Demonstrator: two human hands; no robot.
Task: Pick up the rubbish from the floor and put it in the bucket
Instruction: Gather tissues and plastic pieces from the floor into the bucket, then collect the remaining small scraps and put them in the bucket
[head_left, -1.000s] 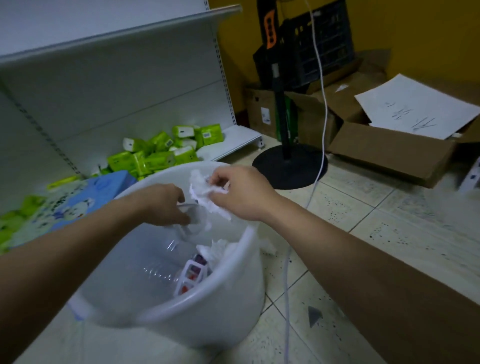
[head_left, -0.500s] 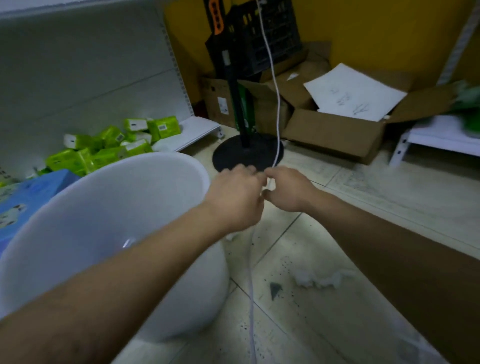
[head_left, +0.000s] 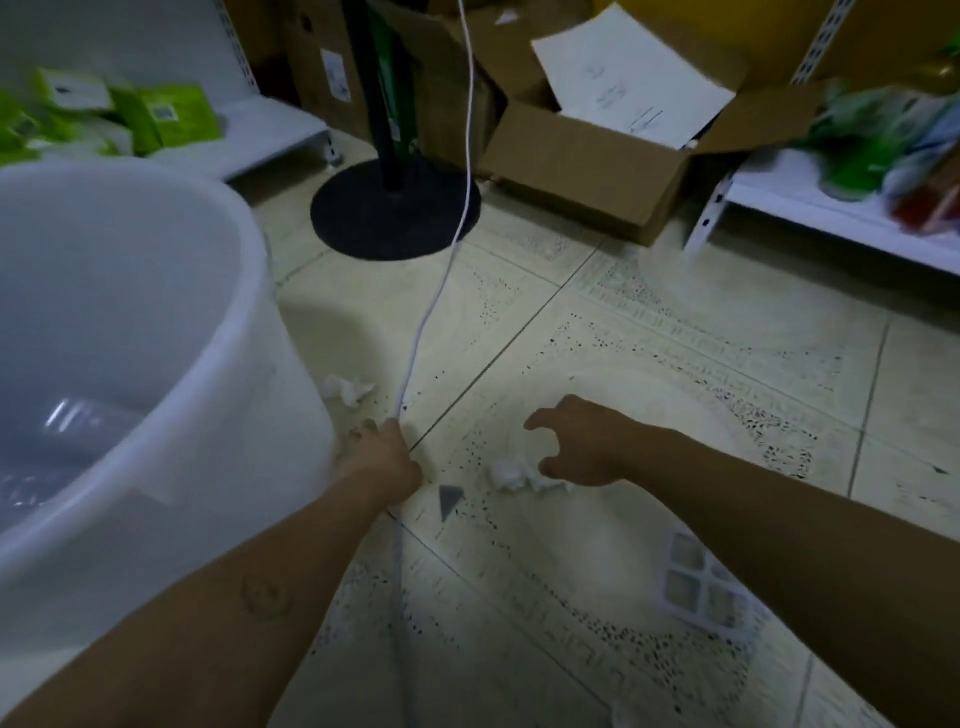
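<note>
Nearest to me, a white grid-patterned packet (head_left: 701, 582) lies on the floor (head_left: 675, 364) just beside my right forearm, not yet picked up. A little farther on, a small grey triangular scrap (head_left: 448, 499) sits on the tiles between my two arms. My right hand (head_left: 582, 441) hovers with its fingers spread and hooked, just over a crumpled white tissue (head_left: 514, 473); it isn't gripping it yet. My left hand (head_left: 382, 457) is low on the floor against the white cable (head_left: 431, 301), knuckles toward me, so I cannot tell whether its fingers are pinching anything. Beyond it, a second crumpled tissue (head_left: 345, 389) lies close to the foot of the bucket (head_left: 249, 415), which stands at the left side of the floor with some clear plastic (head_left: 67, 415) already inside. So I judge the job partly done: something is in the bucket, but at least two tissues, the scrap and the packet remain. Farther back stand a black round base (head_left: 395, 208) and a cardboard box (head_left: 587, 171).
</note>
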